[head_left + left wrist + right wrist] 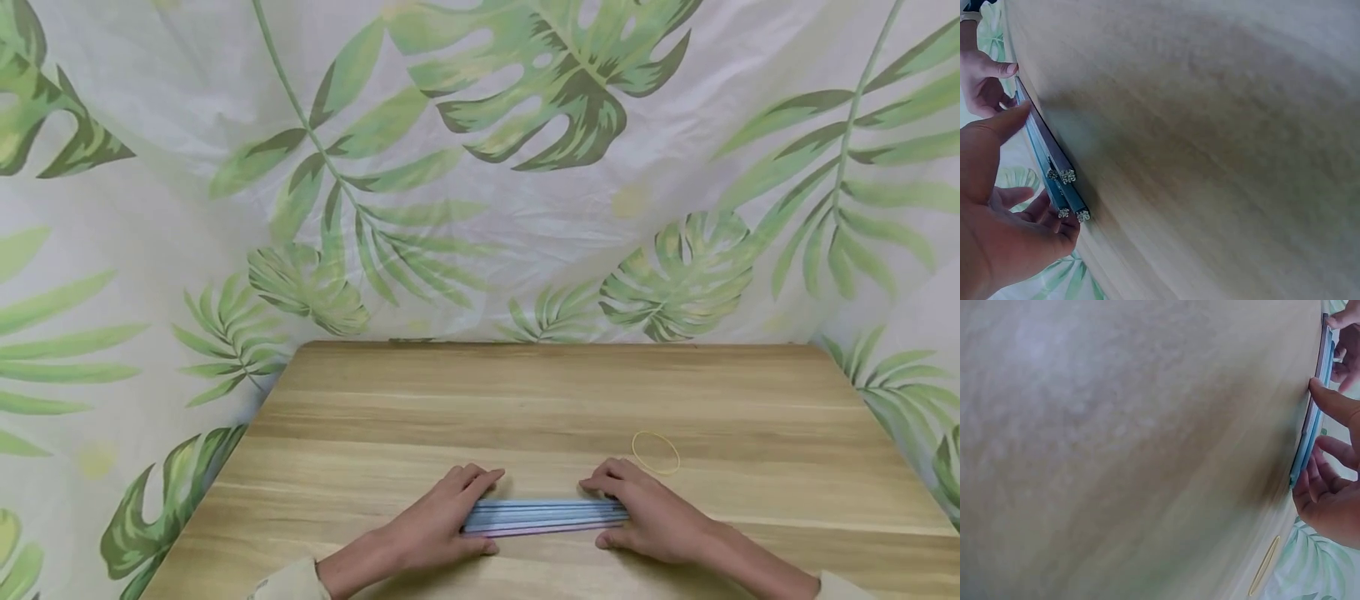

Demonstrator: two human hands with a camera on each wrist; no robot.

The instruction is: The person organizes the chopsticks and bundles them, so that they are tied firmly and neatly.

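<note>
Both hands grasped a bundle of pencils on the table, left hand and right hand at its ends. A rubber band lay at 1 o'clock from the right hand.

Both forearms reach in from the near edge. The left hand and right hand lie low, fingers curled inward, facing each other.
</note>
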